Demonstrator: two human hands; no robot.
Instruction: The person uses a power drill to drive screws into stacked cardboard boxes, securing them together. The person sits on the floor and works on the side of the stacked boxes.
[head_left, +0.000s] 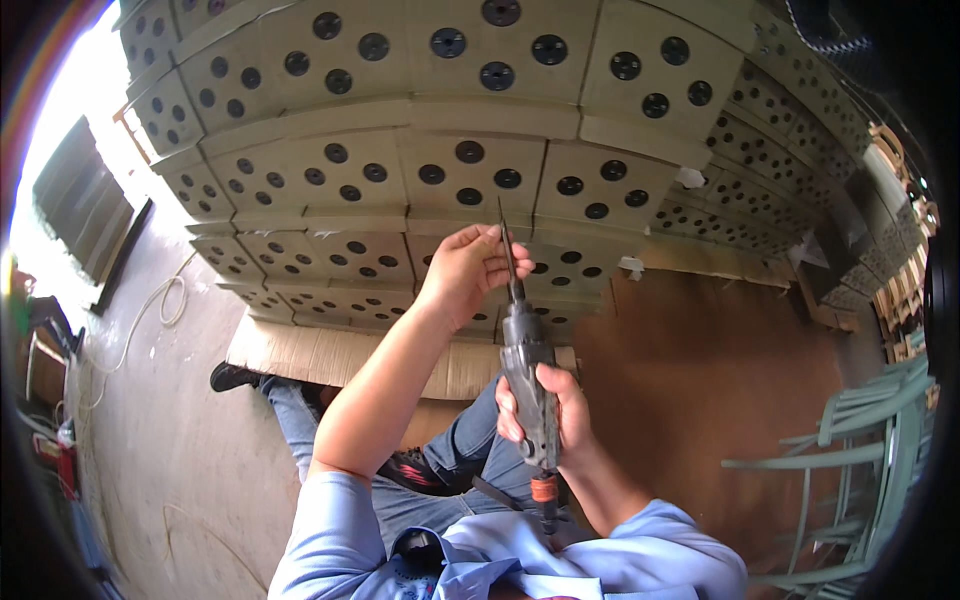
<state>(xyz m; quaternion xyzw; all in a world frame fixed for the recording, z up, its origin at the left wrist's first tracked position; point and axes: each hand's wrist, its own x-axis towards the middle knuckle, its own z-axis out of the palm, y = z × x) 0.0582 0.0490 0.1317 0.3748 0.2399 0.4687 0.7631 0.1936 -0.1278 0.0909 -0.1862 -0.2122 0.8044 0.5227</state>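
Note:
My right hand (555, 405) is wrapped around the grey-black body of a power screwdriver (528, 345), held upright in front of my chest with an orange collar at its lower end. A long, thin dark bit (509, 258) points up and away from me out of its nose. My left hand (470, 268) is closed around the bit, thumb and forefinger at its upper part and the other fingertips curled behind it. Beyond the bit's tip rises a stack of brown cartons (480, 125) with round black discs on their faces; the tip appears apart from them, though depth is hard to judge.
My legs (465, 440) are bent before the stack, beside a flat cardboard sheet (350, 362). Pale green chair frames (870, 450) stand at right on a brown floor. At left, a pale hose (165, 300) loops over the floor near a dark leaning panel stack (85, 205).

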